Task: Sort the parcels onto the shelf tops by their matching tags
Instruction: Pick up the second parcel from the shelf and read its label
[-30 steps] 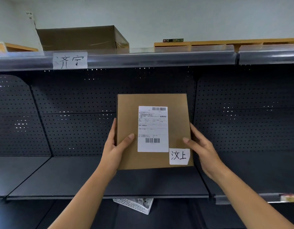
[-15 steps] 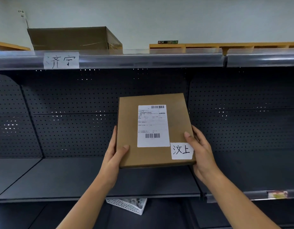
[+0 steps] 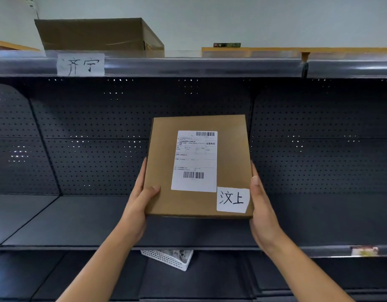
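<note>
Parcel: a flat brown carton held upright in mid-air, its printed face turned toward the camera, probably so that its labels can be read; it touches no shelf.
Parcel tag: a white slip at the parcel's lower right corner, handwritten 汶上; just above and left of it sits the printed shipping label with 2 barcodes.
Left hand: clamps the parcel's left edge low down; the thumb lies over the front face, and the other fingers curl behind where they are mostly hidden; closed firmly on the carton.
Right hand: presses flat along the parcel's right edge beside the tag, thumb on the edge, fingers behind; closed on the carton too; the 2 hands squeeze from opposite sides, which keeps the face square to the eye and the tag uncovered.
Shelf tag: above and well left of the parcel, on the rail of the top shelf, reading 济宁; it does not match 汶上.
Large box: stands on the shelf top above that tag, well above and left of the parcel.
Judgement: the parcel likely belongs elsewhere; no 汶上 shelf tag is in view, so the matching place must first be found.
White basket: below the parcel, under the lower shelf.
</note>
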`<state>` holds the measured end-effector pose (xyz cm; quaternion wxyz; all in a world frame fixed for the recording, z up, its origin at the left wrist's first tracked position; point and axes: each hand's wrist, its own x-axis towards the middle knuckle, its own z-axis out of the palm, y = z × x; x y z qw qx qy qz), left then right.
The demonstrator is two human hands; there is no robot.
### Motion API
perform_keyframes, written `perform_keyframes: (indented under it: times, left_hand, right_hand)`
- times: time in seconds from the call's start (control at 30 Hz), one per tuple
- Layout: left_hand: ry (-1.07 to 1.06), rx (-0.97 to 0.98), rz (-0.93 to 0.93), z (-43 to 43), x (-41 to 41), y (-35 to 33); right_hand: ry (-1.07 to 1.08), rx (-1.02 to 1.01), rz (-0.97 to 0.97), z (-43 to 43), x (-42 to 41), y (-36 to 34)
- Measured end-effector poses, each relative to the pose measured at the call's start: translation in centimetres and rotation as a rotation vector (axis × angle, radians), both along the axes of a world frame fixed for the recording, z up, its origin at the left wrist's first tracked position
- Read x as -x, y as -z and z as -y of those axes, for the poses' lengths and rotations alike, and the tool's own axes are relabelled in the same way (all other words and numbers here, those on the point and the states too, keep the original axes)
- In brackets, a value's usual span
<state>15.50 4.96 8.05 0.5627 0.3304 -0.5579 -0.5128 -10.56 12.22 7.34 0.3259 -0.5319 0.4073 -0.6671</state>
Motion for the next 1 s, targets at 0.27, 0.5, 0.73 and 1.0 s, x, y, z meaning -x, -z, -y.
perform_keyframes:
  times: [0.27,0.5,0.73,1.0]
  left_hand:
    - [-0.033,0.017,0.000,-1.2,1.3,-0.3]
    - [-0.093,0.001,-0.015,-2.6,2.6,-1.2]
    - [-0.048,-0.012,0.012,-2.5,3.1,-2.5]
    - [0.045,-0.034,-0.016,-1.7,4.3,-2.4]
  right_hand:
    - [0.017,0.008,0.045,-1.0,1.1,-0.4]
    - [0.006,-0.008,0.118,-1.4,2.7,-0.7]
    - [0.100,-0.069,0.203,-1.9,2.7,-1.5]
    - [0.174,-0.066,0.173,-4.7,3.2,-3.1]
